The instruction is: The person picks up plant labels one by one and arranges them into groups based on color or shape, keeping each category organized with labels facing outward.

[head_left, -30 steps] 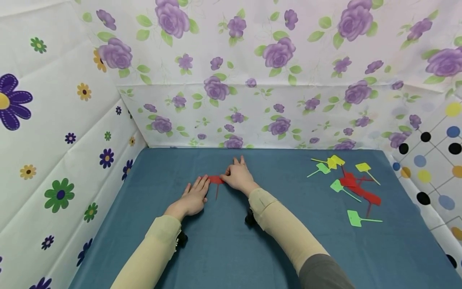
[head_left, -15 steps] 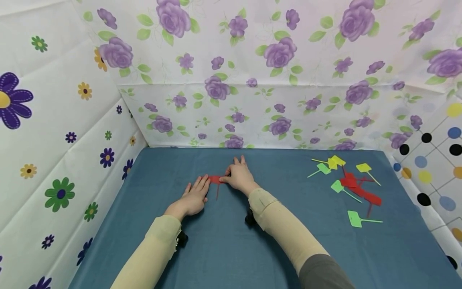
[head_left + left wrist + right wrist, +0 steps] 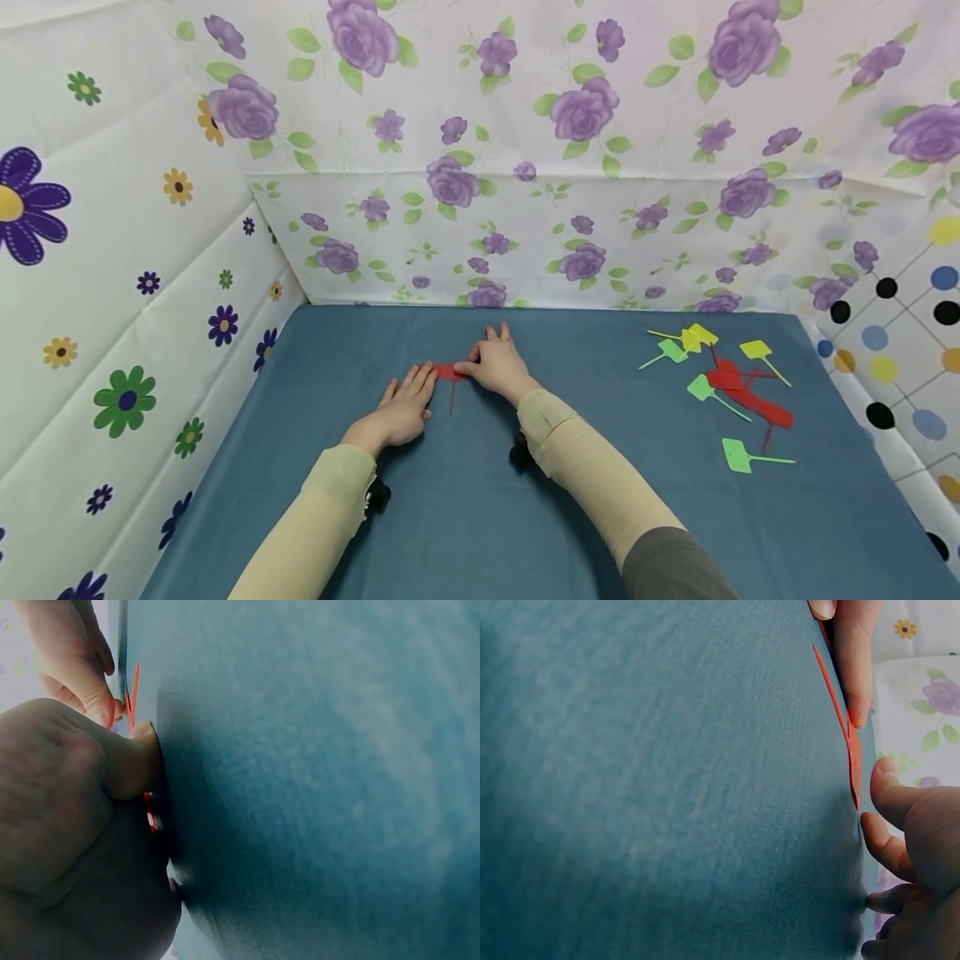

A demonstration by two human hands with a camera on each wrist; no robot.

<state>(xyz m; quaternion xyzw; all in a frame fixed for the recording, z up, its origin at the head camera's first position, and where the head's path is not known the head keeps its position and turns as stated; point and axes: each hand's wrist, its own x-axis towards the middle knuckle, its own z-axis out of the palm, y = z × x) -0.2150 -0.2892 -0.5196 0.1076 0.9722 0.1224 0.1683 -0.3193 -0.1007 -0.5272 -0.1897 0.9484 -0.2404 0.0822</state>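
A red plant label point(image 3: 447, 372), a flat plastic head with a thin stem, lies on the blue cloth between the two hands, its stem towards the person. The left hand point(image 3: 397, 408) lies flat with straight fingers, their tips on the label's left end. More red plastic point(image 3: 151, 814) shows under that hand in the left wrist view; how much is hidden. At the label's right end the right hand point(image 3: 497, 367) pinches the edge with thumb and forefinger, its other fingers extended. In the right wrist view the label point(image 3: 854, 765) appears nearly edge-on beside the right hand point(image 3: 930, 847).
On the right lies a loose group of labels: overlapping red ones point(image 3: 750, 396), yellow ones point(image 3: 755, 347) and green ones point(image 3: 738, 454). Flowered cloth walls point(image 3: 525, 233) stand behind and on the left, and a dotted one point(image 3: 900, 375) on the right.
The right thumb and forefinger have slid slightly left onto the red label's right end. The left hand and the labels on the right stay put.
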